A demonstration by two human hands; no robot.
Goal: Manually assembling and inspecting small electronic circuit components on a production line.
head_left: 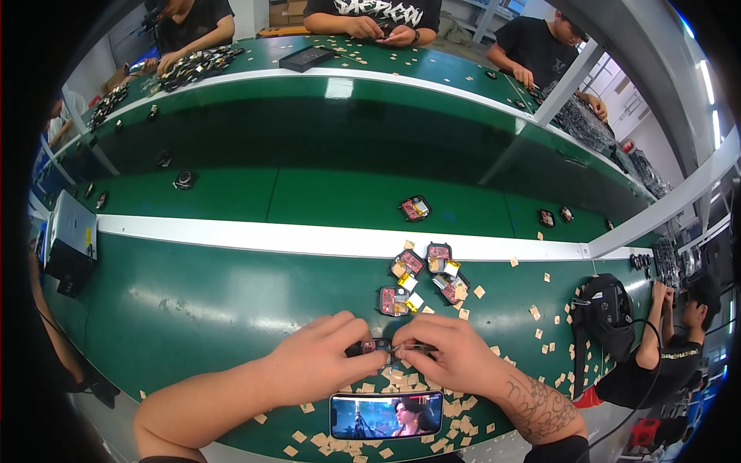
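In the middle, close to the table's near edge, my left hand [337, 353] is closed on a small black device housing [373, 346] with a red circuit board inside. My right hand [448, 349] meets it from the other side, its fingers pinched round a thin grey tool that looks like tweezers; its tip is at the housing, where my fingers hide the contact. Just beyond lie several open housings [394, 301] with red boards, silver-and-yellow battery cells and black rims. Small tan squares [466, 424] are scattered under and around my hands. A phone [386, 416] playing a video lies nearest me.
Past the white rail [231, 231] runs a green belt [332, 197] carrying a few housings [415, 207]. A black bag [606, 305] sits on the right, a dark box [71, 243] at far left. Co-workers handle parts across the line, near a black tray [306, 59]; another sits at right.
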